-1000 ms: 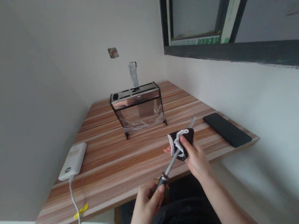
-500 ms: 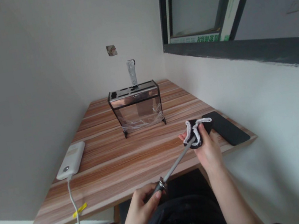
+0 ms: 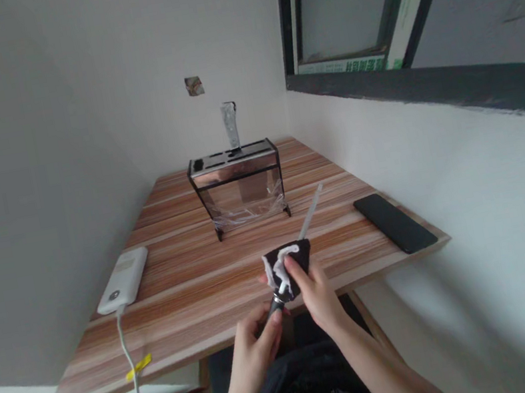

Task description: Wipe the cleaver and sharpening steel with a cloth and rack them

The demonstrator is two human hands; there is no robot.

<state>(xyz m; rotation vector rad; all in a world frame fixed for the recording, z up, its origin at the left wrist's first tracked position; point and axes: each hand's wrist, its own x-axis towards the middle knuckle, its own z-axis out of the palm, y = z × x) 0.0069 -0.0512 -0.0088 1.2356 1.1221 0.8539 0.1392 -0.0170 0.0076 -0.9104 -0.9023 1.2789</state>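
Observation:
My left hand (image 3: 261, 335) is closed around the dark handle of a honing steel (image 3: 310, 210), at the table's front edge. The steel's long grey rod points up and to the right, away from me. My right hand (image 3: 313, 289) is closed on a black cloth with white edging (image 3: 289, 266), which is folded around the rod close to the handle. Part of the rod runs hidden under the cloth, and its tip sticks out beyond it. Farther back stands a knife block (image 3: 239, 180) with clear sides, and one plastic-wrapped handle (image 3: 230, 124) rises from its slotted top.
On the wood-grain table (image 3: 179, 272) a black phone (image 3: 394, 222) lies at the right edge. A white power bank (image 3: 123, 280) lies at the left, its white cable (image 3: 133, 368) hanging over the front edge past yellow tape (image 3: 139, 366). Walls border the table; a dark window frame (image 3: 400, 87) is at right.
My right hand has slid the cloth down the rod from near the tip to near the handle. The rod's far end now shows beyond the cloth. My left hand has barely moved.

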